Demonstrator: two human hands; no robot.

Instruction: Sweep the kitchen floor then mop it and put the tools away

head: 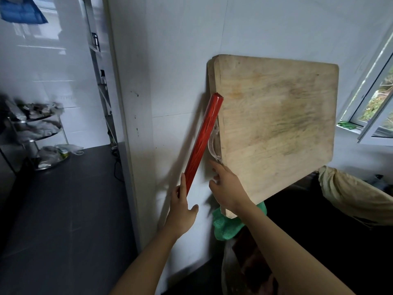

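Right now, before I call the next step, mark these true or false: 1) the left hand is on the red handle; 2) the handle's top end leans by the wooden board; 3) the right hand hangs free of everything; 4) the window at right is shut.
1) True: the left hand touches the red handle.
2) True: its top end sits at the left edge of the wooden board.
3) False: the right hand touches the board's lower left edge.
4) False: the window stands open.
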